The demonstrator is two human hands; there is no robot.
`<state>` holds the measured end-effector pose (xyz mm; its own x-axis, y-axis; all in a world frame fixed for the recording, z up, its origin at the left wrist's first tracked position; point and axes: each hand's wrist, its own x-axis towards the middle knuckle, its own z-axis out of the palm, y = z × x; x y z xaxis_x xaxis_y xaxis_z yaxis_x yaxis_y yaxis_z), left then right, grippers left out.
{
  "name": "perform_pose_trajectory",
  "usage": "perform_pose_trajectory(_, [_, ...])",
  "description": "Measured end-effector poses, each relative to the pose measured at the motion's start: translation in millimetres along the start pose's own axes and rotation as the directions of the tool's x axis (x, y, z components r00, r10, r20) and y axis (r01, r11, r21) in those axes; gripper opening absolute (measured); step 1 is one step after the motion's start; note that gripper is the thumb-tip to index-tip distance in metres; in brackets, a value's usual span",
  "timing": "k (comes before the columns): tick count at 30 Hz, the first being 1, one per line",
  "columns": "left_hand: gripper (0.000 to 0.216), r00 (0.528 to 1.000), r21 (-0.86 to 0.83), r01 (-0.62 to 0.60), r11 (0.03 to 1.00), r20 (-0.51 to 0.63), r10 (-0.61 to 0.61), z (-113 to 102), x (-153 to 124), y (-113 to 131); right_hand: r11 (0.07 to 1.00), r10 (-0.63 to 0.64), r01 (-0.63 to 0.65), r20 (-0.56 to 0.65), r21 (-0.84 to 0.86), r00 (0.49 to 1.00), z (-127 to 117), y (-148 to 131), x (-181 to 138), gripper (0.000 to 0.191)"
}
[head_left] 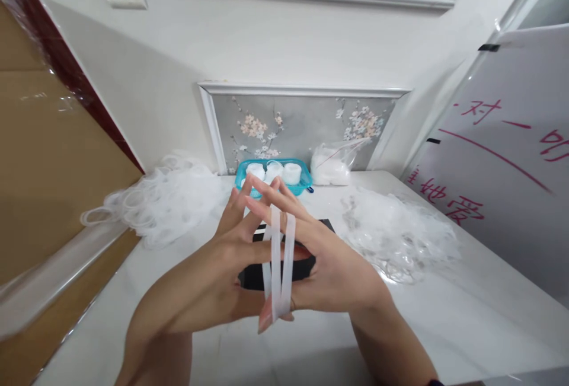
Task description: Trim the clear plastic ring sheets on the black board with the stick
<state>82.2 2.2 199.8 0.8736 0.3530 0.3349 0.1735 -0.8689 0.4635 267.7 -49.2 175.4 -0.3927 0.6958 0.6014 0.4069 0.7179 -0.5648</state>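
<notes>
A white translucent elastic band [276, 267] is stretched in loops in front of the black object. My right hand [331, 255] holds it around the index finger and thumb, its fingers straight and spread. My left hand [226, 258] meets it from the other side, fingertips crossing at the top. One left finger passes through the loop behind the front strands, hooking the band. Behind both hands lies a flat black object [278, 272] with white stripes, mostly covered by them.
Piles of translucent rings [169, 202] lie on the left and of clear loops [400, 232] on the right of the white table [448, 321]. At the wall stand a blue basket [306, 179] with white rolls and a clear bag [331, 166]. Cardboard [53, 155] borders the left, a whiteboard [511, 155] the right.
</notes>
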Motion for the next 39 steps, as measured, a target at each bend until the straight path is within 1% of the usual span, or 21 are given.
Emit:
perform_pose_trajectory(2, [0.036,0.999,0.03,-0.014,0.999,0.043,0.013,-3.4,-1.3,0.9,0.999,-0.034,0.034,0.0,0.016,0.999,-0.9,-1.3,-1.2,0.109])
perform_pose_trajectory(3, [0.034,0.999,0.032,-0.027,0.999,0.041,0.026,-5.5,-2.1,0.2,0.999,-0.044,0.044,-0.004,0.019,0.999,-1.1,-2.5,-1.8,0.108])
perform_pose_trajectory(6, [0.029,0.999,-0.052,-0.033,0.998,-0.038,0.031,-11.3,-5.4,-2.7,0.999,-0.037,0.037,-0.009,0.011,0.999,-1.4,-7.1,-3.2,0.104])
perform_pose_trajectory(7, [0.029,0.998,-0.101,-0.016,0.995,-0.066,0.009,-13.1,-6.7,-3.0,1.0,-0.024,0.024,-0.005,0.005,1.0,-1.7,-8.5,-3.7,0.102])
perform_pose_trajectory(9, [0.026,0.992,-0.197,0.052,0.979,-0.104,-0.073,-16.3,-8.9,-2.0,1.0,-0.005,0.005,-0.002,-0.016,1.0,-2.1,-10.4,-4.5,0.102])
perform_pose_trajectory(12, [0.016,0.972,-0.332,0.153,0.931,-0.119,-0.202,-19.5,-9.8,3.0,0.998,0.017,-0.018,-0.013,-0.056,1.0,-2.0,-10.8,-5.6,0.107])
perform_pose_trajectory(15, [0.017,0.95,-0.421,0.194,0.886,-0.146,-0.277,-18.7,-7.5,9.0,0.995,0.031,-0.034,-0.029,-0.096,0.999,-0.5,-9.6,-6.1,0.107])
perform_pose_trajectory(20, [0.012,0.916,-0.419,0.227,0.879,-0.214,-0.338,-10.2,-4.5,17.2,0.987,-0.04,0.032,-0.044,-0.157,0.998,2.6,-8.5,-5.4,0.104])
perform_pose_trajectory(24, [0.01,0.888,-0.424,0.261,0.867,-0.248,-0.388,-4.6,-4.2,20.9,0.98,-0.052,0.042,-0.05,-0.196,0.997,3.2,-7.9,-5.0,0.105])
perform_pose_trajectory(28, [0.012,0.899,-0.392,0.243,0.887,-0.251,-0.358,-4.3,-4.6,21.1,0.99,-0.011,0.008,-0.021,-0.141,1.0,1.3,-6.0,-5.0,0.114])
perform_pose_trajectory(31, [0.013,0.909,-0.358,0.235,0.904,-0.249,-0.335,-5.5,-5.4,20.9,0.996,0.009,-0.009,-0.003,-0.085,1.0,-0.1,-6.5,-4.4,0.116])
perform_pose_trajectory(36, [0.012,0.903,-0.368,0.235,0.9,-0.26,-0.343,-6.4,-6.0,22.3,0.993,0.096,-0.095,0.01,-0.067,0.995,-1.0,-8.1,-4.5,0.12])
perform_pose_trajectory(39, [0.014,0.903,-0.384,0.232,0.894,-0.256,-0.344,-7.5,-5.9,23.1,0.996,0.071,-0.07,0.019,-0.05,0.997,-1.4,-6.7,-5.1,0.122])
